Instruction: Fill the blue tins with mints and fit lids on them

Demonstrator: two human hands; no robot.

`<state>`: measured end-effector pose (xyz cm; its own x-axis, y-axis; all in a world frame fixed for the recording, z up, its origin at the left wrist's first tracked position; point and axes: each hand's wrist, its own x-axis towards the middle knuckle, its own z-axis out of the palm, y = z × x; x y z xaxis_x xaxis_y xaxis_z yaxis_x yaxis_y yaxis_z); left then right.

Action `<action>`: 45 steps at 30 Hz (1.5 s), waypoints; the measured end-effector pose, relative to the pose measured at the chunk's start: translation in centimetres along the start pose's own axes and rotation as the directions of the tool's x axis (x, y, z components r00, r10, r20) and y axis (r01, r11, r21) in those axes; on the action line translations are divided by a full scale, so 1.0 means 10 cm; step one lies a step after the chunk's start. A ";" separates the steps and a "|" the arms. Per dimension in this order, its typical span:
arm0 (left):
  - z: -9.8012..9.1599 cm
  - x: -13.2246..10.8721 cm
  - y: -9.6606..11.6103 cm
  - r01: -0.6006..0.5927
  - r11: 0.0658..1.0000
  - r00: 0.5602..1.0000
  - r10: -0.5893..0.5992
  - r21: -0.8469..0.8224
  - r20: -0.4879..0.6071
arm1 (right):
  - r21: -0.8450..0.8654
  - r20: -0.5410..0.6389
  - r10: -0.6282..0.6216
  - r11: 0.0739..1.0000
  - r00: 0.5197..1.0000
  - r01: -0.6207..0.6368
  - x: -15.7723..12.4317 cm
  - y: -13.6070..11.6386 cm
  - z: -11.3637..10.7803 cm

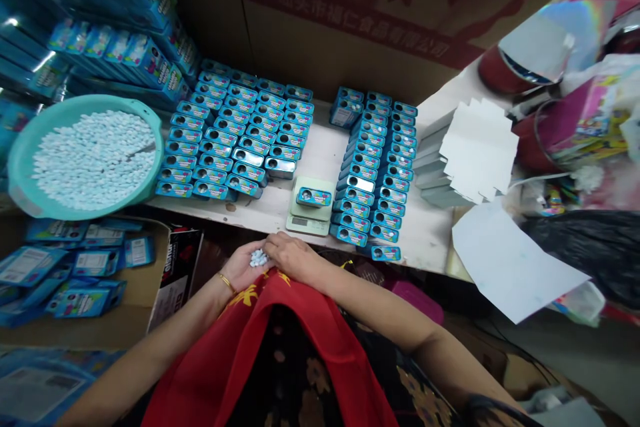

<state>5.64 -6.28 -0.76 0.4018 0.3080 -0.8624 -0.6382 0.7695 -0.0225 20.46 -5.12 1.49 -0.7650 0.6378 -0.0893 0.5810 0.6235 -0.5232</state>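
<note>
My left hand (243,268) is cupped, palm up, around a small pile of pale blue-white candies (259,257). My right hand (289,253) lies against it, fingers curled together at the edge of the pile; whatever its fingertips pinch is hidden. Just beyond both hands, a blue candy tin (314,197) rests on a small kitchen scale (300,221), its round opening at the left. The scale's display is too small to read. To the left, a turquoise basin (153,121) holds many such candies, with a metal scoop (141,151) partly buried in them.
Rows of blue tins (216,161) stand left of the scale, and more tins (357,183) to its right. Farther right are stacked white cards (480,147) and a loose white sheet (515,263). An open carton (135,303) with blue packs sits lower left. A large cardboard box (300,33) walls the back.
</note>
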 end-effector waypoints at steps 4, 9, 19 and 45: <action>0.01 0.00 0.00 0.009 1.000 1.000 -0.009 -0.010 0.009 | 0.059 -0.027 -0.060 0.996 0.998 0.062 -0.03 0.06 0.06; 0.07 0.06 0.00 0.019 1.000 0.997 -0.020 0.009 0.078 | 0.109 -0.071 -0.062 0.992 0.996 0.070 -0.05 0.07 0.05; 0.20 0.23 0.22 -0.052 0.999 0.991 0.052 0.000 0.127 | 0.198 -0.457 0.462 0.886 0.760 -0.420 -0.28 1.03 -0.26; 0.21 0.36 0.40 -0.187 0.982 0.975 0.190 -0.041 0.111 | 0.205 -0.413 0.407 0.913 0.815 -0.352 -0.21 0.94 -0.31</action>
<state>5.92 -0.95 -2.87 0.3433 0.5091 -0.7893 -0.7285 0.6747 0.1183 28.42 0.80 -0.64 -0.2720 0.9601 0.0649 0.7428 0.2524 -0.6202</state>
